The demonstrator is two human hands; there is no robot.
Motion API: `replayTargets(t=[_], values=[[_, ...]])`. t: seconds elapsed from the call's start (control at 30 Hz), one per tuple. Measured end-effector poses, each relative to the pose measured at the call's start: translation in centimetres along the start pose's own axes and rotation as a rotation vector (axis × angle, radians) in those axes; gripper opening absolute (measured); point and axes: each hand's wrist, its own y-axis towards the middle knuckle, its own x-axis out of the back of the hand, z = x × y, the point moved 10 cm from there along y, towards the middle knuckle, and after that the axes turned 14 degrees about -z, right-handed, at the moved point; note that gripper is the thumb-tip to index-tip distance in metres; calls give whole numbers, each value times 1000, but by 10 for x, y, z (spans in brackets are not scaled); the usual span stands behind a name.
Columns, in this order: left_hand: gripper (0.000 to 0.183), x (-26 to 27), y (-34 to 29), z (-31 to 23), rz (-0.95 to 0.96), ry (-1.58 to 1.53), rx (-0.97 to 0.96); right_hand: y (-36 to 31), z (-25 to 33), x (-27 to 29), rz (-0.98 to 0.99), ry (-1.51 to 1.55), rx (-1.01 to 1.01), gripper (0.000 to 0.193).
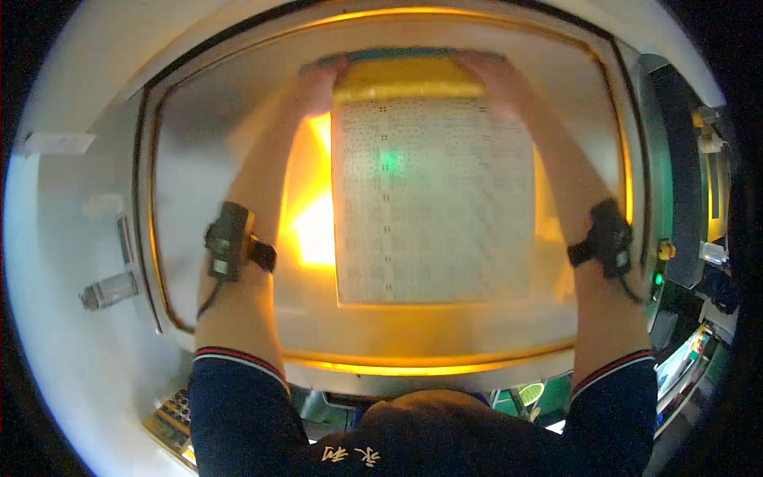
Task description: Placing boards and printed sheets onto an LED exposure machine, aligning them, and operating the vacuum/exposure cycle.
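Along one panel (433, 207), two hands (324, 83) (494, 79) hold one bar (409, 77).

Well to the left of the left hand (324, 83) stands a pale wall (71, 207), bearing a small white block (60, 143). Nearer the body than that hand are a narrow dark strip (125, 240), a slightly tilted grey cylinder (110, 292) and, farthest down, a yellowish piece with dark round holes (171, 413).

Well to the right of the right hand (497, 79) is a dark panel (675, 175), with a yellow upright part (715, 199) beyond it. Nearer the body are a yellow knob (666, 250), a lit green lamp (658, 279) and a bright screen-like panel (682, 362). Below both hands, a light-green slatted oval (531, 393) shows, too small to identify.
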Motion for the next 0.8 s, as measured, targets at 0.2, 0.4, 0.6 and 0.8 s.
replayTargets(t=[0.2, 0.4, 0.6, 0.8], values=[[61, 8, 107, 60, 44, -59, -154, 104, -47, -36, -58, 68, -119, 79], [71, 16, 20, -3, -50, -6, -114, 20, -11, -30, -169, -181, -12, 77], [65, 18, -196, -106, 176, 59, -144, -194, 88, 46, -25, 6, 75, 51], [77, 98, -422, -308, 560, -172, -147, -453, 165, 153, 446, 394, 72, 56]])
